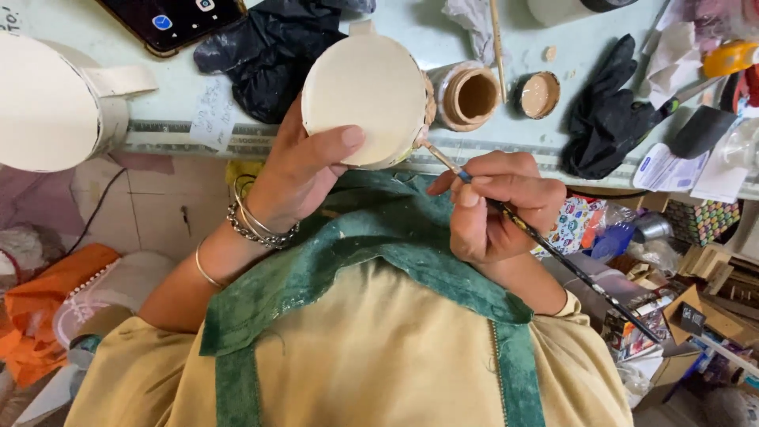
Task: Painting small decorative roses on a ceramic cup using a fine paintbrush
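Head view looks straight down on two bare hands at work over a pale green table edge [198, 130]. Left hand [304, 162], with metal bangles at its wrist, is closed around a cream ceramic mug [364, 99]. The mug is turned so that its flat, matte, round base faces the camera; the thumb lies across the lower left of that base and the fingers wrap behind, out of sight. A stubby handle tab shows at the mug's far edge, and a band of woven-looking brown pattern runs along its right side.

Right hand [498, 202] pinches a thin paintbrush [545, 241] between thumb and fingertips, close to the blue ferrule. The long dark handle slants back past the wrist, and the bristle tip touches the mug's lower right rim, just beyond the fingertips.

Just beyond the mug stands a small open paint jar [472, 96], brownish and round, with its lid [539, 95] lying beside it. Crumpled black gloves [269, 51] lie further out on either side, near a dark phone [170, 24]. Well left of the grip sits a second cream vessel [51, 103].
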